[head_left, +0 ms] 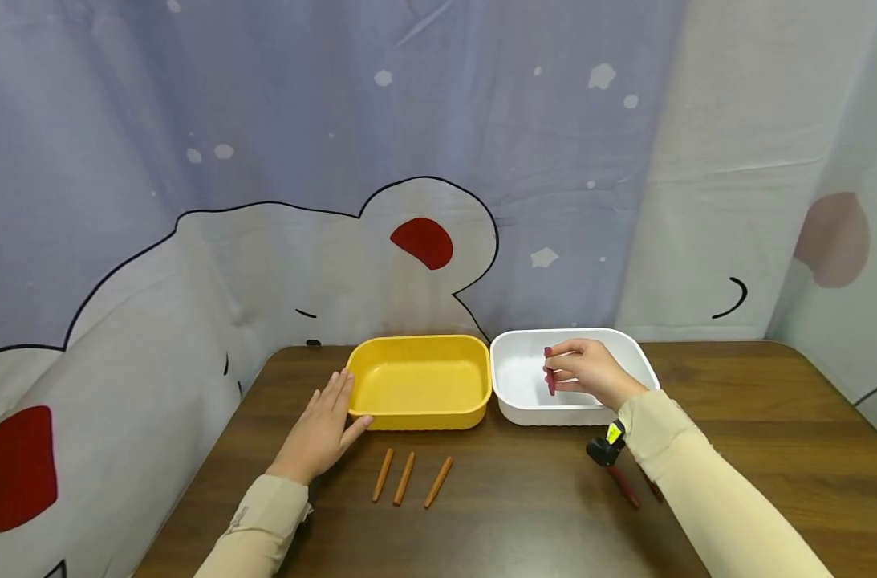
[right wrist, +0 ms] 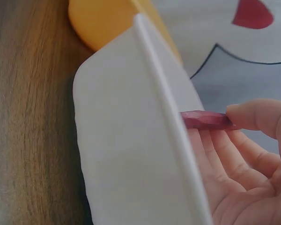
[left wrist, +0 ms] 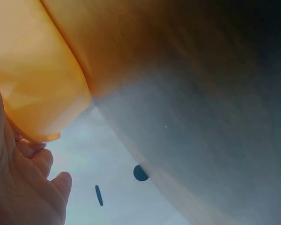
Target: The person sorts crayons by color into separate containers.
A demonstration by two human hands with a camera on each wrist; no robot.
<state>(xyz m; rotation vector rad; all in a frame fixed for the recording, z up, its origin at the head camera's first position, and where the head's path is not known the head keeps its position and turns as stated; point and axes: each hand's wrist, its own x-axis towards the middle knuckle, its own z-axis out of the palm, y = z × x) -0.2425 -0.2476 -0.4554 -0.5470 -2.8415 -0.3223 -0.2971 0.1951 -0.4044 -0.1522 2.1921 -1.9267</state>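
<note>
Above the white rectangular plastic tub (head_left: 629, 353), at the far middle of the brown wood-grain table (head_left: 734, 417), the right hand (head_left: 590, 372) pinched a short dark-red stick (head_left: 550, 371) between thumb and fingertips, and that stick stood nearly upright, its long axis running up and down over the tub's inside, its lower end toward the white floor. The right wrist view showed the same red stick (right wrist: 203, 119) just past the tub's white rim (right wrist: 164, 117), held at one end by the thumb, with the other fingers relaxed beneath it. Whether the stick's tip touched the tub floor could not be told. Left of the white tub, and touching it or nearly so, sat a yellow rectangular plastic tub (head_left: 416, 381), and the left hand (head_left: 322, 429) lay flat with straight fingers against its left wall, gripping nothing; the left wrist view showed only the yellow wall (left wrist: 33, 79) close beside the palm. Three orange sticks (head_left: 407, 477) lay side by side on the table in front of the yellow tub, nearer the left hand, their long axes running roughly away from the person. Two more dark-red sticks (head_left: 624, 486) lay under the right forearm, partly hidden. No brand, label or readable writing appeared anywhere; the cloth backdrop (head_left: 424, 160) carried only a cartoon drawing.
</note>
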